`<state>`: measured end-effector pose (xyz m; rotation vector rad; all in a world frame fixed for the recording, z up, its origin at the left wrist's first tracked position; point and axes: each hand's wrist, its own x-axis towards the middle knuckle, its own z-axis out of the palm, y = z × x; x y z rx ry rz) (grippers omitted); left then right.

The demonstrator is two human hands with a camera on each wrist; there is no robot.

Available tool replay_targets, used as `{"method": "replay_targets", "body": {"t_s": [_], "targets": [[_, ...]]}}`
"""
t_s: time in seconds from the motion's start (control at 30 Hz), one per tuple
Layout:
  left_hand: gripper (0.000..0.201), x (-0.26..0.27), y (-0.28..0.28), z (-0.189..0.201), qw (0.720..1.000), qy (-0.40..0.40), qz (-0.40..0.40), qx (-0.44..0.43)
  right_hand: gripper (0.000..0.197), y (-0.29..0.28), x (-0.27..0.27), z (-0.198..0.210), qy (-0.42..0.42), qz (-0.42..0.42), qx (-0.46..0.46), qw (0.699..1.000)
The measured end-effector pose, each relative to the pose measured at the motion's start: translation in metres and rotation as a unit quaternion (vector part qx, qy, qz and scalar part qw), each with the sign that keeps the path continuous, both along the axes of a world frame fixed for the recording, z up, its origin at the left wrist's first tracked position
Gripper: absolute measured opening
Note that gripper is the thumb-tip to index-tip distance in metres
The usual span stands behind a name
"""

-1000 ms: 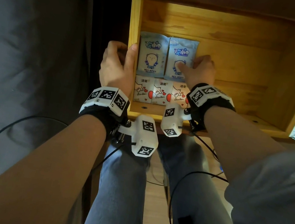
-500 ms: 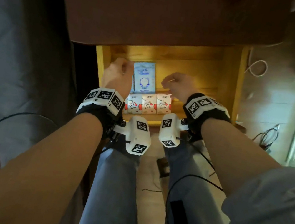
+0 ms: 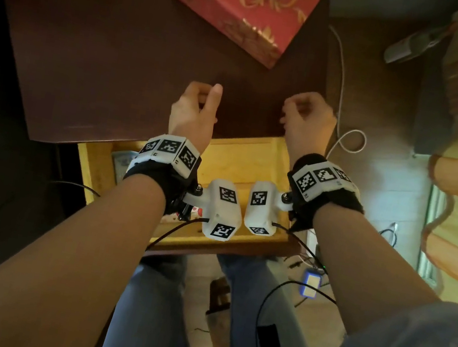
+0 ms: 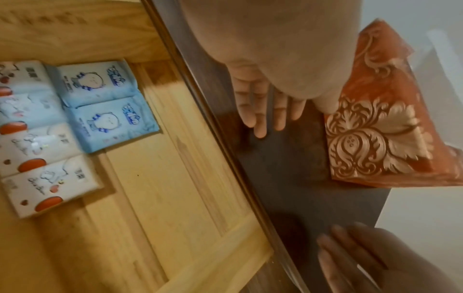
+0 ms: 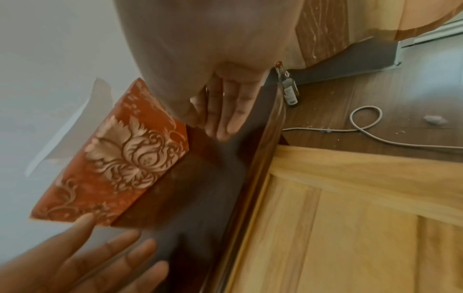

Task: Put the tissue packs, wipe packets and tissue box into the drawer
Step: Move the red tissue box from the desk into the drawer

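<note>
A red tissue box [image 3: 232, 1] with gold leaf print stands on the dark brown table top [image 3: 121, 49], towards its far side. My left hand [image 3: 204, 93] and right hand [image 3: 304, 113] hover side by side above the table's near edge, short of the box, and hold nothing. In the wrist views the left hand's fingers [image 4: 265, 111] and the right hand's fingers [image 5: 223, 111] lie relaxed. Below them the yellow wooden drawer [image 4: 175, 198] is pulled out. Two blue wipe packets [image 4: 100, 83] and several white tissue packs [image 4: 50, 188] lie in its left part.
The drawer's right half [image 5: 363, 218] is bare wood. A white cable [image 3: 348, 139] loops on the floor right of the table, and a bottle [image 5: 289, 91] lies beyond it. A small blue device [image 3: 310, 287] sits on the floor by my knees.
Both hands have come up out of the drawer and now hover over the table top. My right hand has let go of the wipe packet. The tissue box has come into view.
</note>
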<state>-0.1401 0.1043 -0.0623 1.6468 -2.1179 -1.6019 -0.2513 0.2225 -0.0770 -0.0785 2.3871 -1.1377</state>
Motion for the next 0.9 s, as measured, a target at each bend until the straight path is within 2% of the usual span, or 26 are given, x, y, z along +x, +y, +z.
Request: {"method": "replay_targets", "body": {"t_s": [0.1, 0.23, 0.47, 0.6, 0.73, 0.83, 0.9], "targets": [[0.026, -0.02, 0.004, -0.001, 1.0, 0.005, 0.012, 0.007, 0.007, -0.004, -0.026, -0.004, -0.002, -0.027, -0.034, 0.999], [0.026, -0.04, 0.005, -0.002, 0.999, 0.01, 0.026, 0.018, 0.029, -0.015, -0.05, -0.011, -0.01, 0.02, -0.049, 0.999], [0.041, -0.068, -0.001, 0.001, 0.998, 0.037, 0.041, 0.034, 0.052, -0.045, -0.077, -0.014, -0.064, 0.077, -0.121, 0.988], [0.027, -0.074, -0.002, 0.002, 0.998, 0.036, 0.044, 0.04, 0.055, -0.051, -0.085, -0.011, -0.094, 0.058, -0.134, 0.985], [0.019, -0.072, -0.003, 0.007, 0.996, 0.048, 0.033, 0.064, 0.066, -0.05, -0.087, -0.01, -0.094, 0.084, -0.149, 0.981], [0.037, -0.069, -0.005, 0.007, 0.994, 0.049, 0.064, 0.075, 0.068, -0.051, -0.082, -0.008, -0.079, 0.104, -0.145, 0.981], [0.041, -0.063, -0.004, 0.007, 0.993, 0.042, 0.089, 0.066, 0.073, -0.05, -0.074, -0.008, -0.081, 0.115, -0.131, 0.981]]}}
